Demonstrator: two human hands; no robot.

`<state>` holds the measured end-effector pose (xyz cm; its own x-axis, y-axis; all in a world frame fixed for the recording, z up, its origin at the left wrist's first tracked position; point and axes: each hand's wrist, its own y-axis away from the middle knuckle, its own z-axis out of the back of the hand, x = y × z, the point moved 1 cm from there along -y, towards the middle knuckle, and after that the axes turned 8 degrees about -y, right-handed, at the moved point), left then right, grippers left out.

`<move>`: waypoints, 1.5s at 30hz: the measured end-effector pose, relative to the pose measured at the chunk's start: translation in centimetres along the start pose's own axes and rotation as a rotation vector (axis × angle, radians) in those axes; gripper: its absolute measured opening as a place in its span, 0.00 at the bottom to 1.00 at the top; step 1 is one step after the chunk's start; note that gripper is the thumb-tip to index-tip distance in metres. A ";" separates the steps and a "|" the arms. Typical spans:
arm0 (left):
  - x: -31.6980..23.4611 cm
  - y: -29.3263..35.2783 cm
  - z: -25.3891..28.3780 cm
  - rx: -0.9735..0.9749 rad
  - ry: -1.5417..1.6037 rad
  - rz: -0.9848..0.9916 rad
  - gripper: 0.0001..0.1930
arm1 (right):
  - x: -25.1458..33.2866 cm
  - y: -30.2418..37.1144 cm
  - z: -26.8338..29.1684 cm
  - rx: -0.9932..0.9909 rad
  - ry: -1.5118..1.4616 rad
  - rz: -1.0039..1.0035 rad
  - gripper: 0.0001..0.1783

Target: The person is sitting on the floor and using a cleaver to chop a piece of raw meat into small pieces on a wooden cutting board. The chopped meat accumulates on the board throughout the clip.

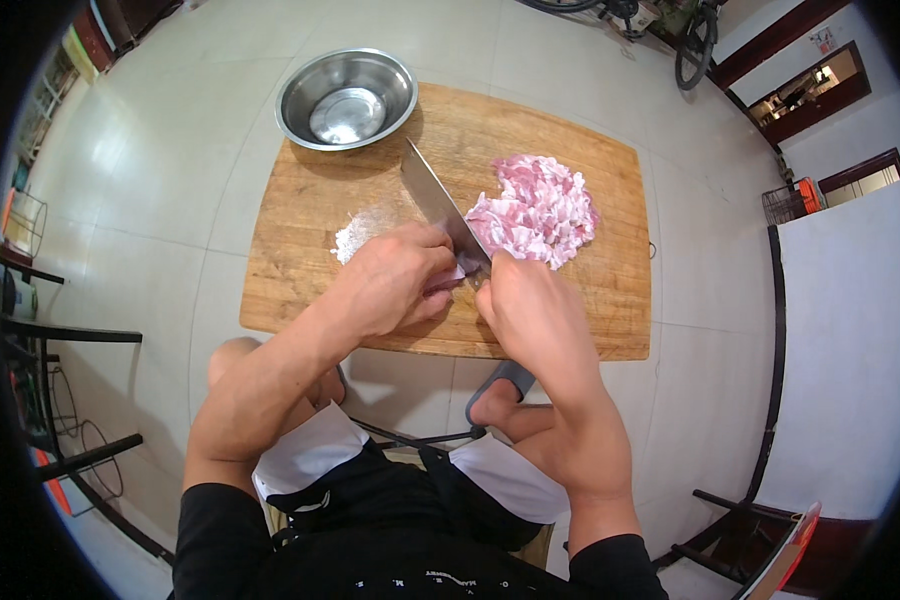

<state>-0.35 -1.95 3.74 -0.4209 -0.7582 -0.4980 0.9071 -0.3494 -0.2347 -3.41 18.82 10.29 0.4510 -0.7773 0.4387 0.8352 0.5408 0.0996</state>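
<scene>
My right hand (532, 300) is closed around the handle of a cleaver (436, 196), whose broad blade slants up and left across the wooden cutting board (280, 270). Right beside the blade, the curled fingers of my left hand (402, 278) press a small pinkish piece of raw meat (457, 274) against the board. My fingers hide most of that piece. On the board's right half lies a heap of sliced pink and white raw meat (542, 212). Small white bits (354, 236) lie left of the blade, just beyond my left hand.
A shiny metal bowl (288, 112) stands at the board's far left corner, with nothing visible in it. Below the board are my legs and grey slippers (510, 376). Black metal bars (75, 332) stick out at the left, and a bicycle wheel (696, 48) shows at the far right.
</scene>
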 end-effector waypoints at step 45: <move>2.4 -1.7 -2.1 -0.208 -0.392 -0.201 0.19 | -6.4 3.1 0.7 -0.265 -0.584 -0.259 0.17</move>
<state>-2.89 -2.03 1.22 -0.5182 -0.8512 -0.0828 0.7712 -0.4232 -0.4756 -3.91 25.69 8.38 0.0453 -0.5298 0.8469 0.9753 0.2069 0.0773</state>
